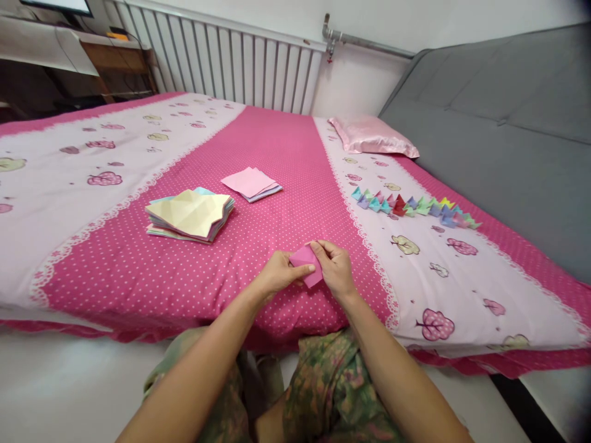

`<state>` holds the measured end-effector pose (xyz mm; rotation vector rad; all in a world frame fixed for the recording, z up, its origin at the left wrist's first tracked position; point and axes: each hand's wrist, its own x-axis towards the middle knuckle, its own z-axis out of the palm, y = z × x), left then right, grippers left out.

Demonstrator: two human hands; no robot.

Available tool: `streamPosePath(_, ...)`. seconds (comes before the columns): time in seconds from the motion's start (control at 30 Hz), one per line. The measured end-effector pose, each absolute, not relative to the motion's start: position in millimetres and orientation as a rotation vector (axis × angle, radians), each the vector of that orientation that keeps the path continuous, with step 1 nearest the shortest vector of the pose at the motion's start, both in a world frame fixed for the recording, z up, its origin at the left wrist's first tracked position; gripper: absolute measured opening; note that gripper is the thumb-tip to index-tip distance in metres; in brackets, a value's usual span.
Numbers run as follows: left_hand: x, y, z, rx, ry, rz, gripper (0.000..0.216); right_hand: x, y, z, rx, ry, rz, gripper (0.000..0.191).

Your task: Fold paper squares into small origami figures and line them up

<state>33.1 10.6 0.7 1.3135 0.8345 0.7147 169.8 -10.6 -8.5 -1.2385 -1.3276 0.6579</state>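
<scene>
Both my hands hold a small folded pink paper (306, 263) just above the near edge of the bed. My left hand (277, 272) pinches its left side, fingers closed on it. My right hand (335, 269) grips its right side and top corner with bent fingers. Farther back on the pink dotted bedsheet (277, 141) lies a stack of creased coloured papers (190, 215) with a yellow sheet on top. Behind that stack rests a smaller pile of flat square papers (252, 183), pink on top.
A row of several small folded paper shapes (413, 205) in mixed colours lies to the right on the white band of the sheet. A pink pillow (372, 135) sits at the back. A grey sofa back (498, 141) rises on the right, a white radiator (221, 58) behind.
</scene>
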Motion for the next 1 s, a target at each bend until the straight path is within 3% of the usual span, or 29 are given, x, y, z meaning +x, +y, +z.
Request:
streamPosePath(0.27,32,12,4,1.198,0.799,0.609,0.024,173,-10,-8,-1.328,-1.334,0.499,0.031)
streamPosePath(0.7,27,14,3,1.153,0.809,0.585,0.023,183,-5,-12,-1.325,-1.214,0.560,0.032)
streamPosePath(0.83,27,16,6,0.965,0.947,0.686,0.035,181,-6,-12,-1.305,-1.241,0.604,0.034)
streamPosePath(1.0,28,14,9,0.906,0.835,0.498,0.053,178,-8,-10,-1.316,-1.328,0.566,0.036)
